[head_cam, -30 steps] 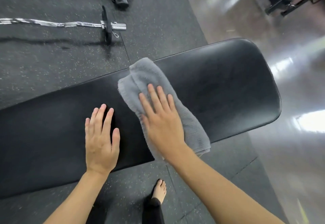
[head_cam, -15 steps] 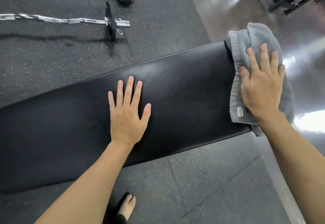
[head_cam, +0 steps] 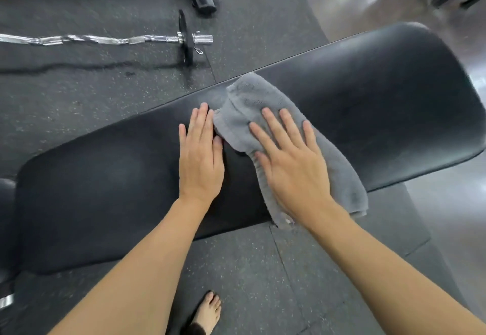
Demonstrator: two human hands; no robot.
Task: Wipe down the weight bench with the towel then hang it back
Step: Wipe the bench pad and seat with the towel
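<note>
Bare foot (head_cam: 207, 311) seen on speckled floor mat (head_cam: 263, 276), nearest. Black bench (head_cam: 381, 103) stretched across middle. Left hand (head_cam: 201, 158) laid flat on bench, fingers straight, nothing gripped. Right hand (head_cam: 292, 169) pressed flat on gray towel (head_cam: 265, 103), fingers spread, not curled round it. Towel draped across bench, near end hung over front edge, touching left fingertips. Shiny bar (head_cam: 105, 40) with small black plate left on mat behind bench.

Bare forearms; bare foot (head_cam: 209, 311), perhaps dark-cuffed.
</note>
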